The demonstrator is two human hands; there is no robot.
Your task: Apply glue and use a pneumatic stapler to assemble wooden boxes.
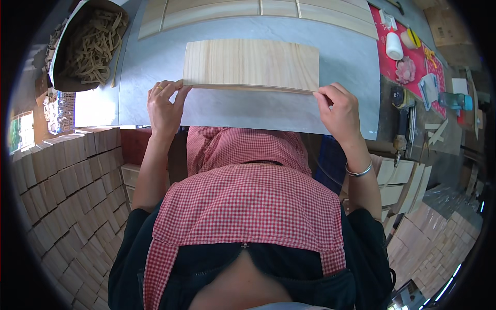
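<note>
A pale wooden panel (251, 64), made of several joined boards, lies flat on the grey worktable (155, 62). My left hand (164, 106) grips its near left corner with thumb and fingers. At the near right corner my right hand (338, 109) pinches the edge; a bracelet sits on that wrist. Both hands hold the panel's near edge, which looks slightly lifted off the table. A red checked apron covers my front below.
Longer wooden boards (258, 10) lie at the table's far side. A bag of wood strips (90, 44) stands far left. Stacks of small wooden blocks (72, 186) fill the left and the lower right (429, 243). A red mat (408, 51) with a white roll and tools lies right.
</note>
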